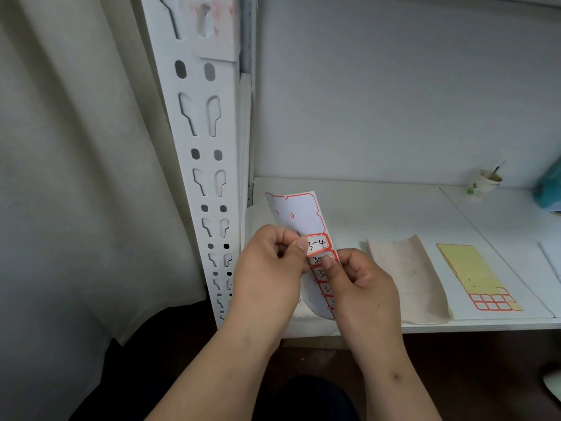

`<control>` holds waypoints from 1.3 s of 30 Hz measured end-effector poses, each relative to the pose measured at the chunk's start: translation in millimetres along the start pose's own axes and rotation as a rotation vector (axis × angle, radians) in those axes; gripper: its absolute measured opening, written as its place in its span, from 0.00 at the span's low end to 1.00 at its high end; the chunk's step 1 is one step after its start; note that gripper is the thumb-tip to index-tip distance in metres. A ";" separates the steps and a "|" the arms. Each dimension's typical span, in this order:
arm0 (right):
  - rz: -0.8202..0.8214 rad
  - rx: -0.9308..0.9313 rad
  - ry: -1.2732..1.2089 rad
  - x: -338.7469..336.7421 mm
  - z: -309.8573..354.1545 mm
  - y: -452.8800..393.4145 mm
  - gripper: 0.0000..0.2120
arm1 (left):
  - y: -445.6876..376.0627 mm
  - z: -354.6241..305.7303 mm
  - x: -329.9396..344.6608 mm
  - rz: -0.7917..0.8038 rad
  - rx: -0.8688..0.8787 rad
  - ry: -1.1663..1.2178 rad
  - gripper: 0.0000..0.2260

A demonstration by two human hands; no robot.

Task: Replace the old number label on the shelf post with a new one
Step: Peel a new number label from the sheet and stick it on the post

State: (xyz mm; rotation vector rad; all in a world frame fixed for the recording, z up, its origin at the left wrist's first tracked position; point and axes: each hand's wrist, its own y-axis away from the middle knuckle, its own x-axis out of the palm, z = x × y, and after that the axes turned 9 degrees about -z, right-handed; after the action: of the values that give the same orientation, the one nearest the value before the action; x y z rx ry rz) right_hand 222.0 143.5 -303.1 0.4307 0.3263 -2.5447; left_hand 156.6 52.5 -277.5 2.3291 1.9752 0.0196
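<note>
Peeling looks like the step in hand: the red-bordered label marked "3-4" (317,244) sits at the top of a column of written labels on a sticker sheet (299,215), held up in front of the shelf board (379,202), just right of the shelf post (206,165). The left hand (270,265) pinches the sheet beside that label, thumb tip at the label's left edge, probably to lift a corner. The right hand (361,284) pinches the sheet lower down, thumb pressed over the next label, seemingly to hold the backing taut so that only one sticker comes away. The upper part of the sheet is bare backing with red outline scraps, so those labels appear already used.

On the post, a pale patch with reddish smears (212,25) near the top may be where an old label sat; whether any of it remains cannot be told.

Farther right on the board lie a curled blank backing sheet (406,278) and a yellow sheet with a few red-bordered blanks at its near end (476,275), laid flat within reach as spares. A paper cup (487,180) stands at the back, well apart from the work.
</note>
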 end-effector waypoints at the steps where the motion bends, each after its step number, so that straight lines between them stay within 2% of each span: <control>1: -0.007 -0.001 0.002 -0.7 -1.3 -1.0 0.09 | -0.1 0.0 0.9 0.005 -0.010 0.011 0.07; 8: -0.103 0.063 0.034 -12.4 -7.6 -10.5 0.10 | -2.0 -3.1 7.4 0.025 -0.042 0.034 0.05; 14: -0.288 0.222 -0.105 -35.2 -12.9 -25.2 0.07 | -7.2 -0.6 15.6 0.006 -0.077 0.011 0.05; 18: -0.436 0.228 -0.101 -53.3 -21.3 -43.1 0.07 | -8.4 3.1 23.6 0.019 -0.092 -0.017 0.04; 21: -0.483 0.227 -0.033 -59.4 -34.0 -56.8 0.06 | -9.5 8.4 32.6 0.034 -0.090 -0.030 0.03; 24: -0.440 0.204 0.086 -56.6 -51.0 -68.4 0.08 | -11.2 13.8 42.8 0.059 -0.097 -0.046 0.05; 29: -0.236 0.193 0.324 -42.0 -77.2 -84.3 0.14 | -15.9 21.0 53.4 0.075 -0.070 -0.145 0.06; 36: -0.077 0.340 0.317 -15.9 -99.2 -109.2 0.18 | -24.9 29.0 59.0 0.058 -0.055 -0.249 0.09; 39: -0.027 0.344 0.392 -1.4 -108.4 -111.0 0.19 | -26.2 31.6 58.8 0.075 -0.068 -0.248 0.09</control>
State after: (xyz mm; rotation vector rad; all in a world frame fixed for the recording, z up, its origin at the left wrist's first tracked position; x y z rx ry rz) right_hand 188.6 270.1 -386.5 1.0671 0.0285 -2.5344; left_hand 142.7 112.7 -313.6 2.2379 1.7427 -0.1844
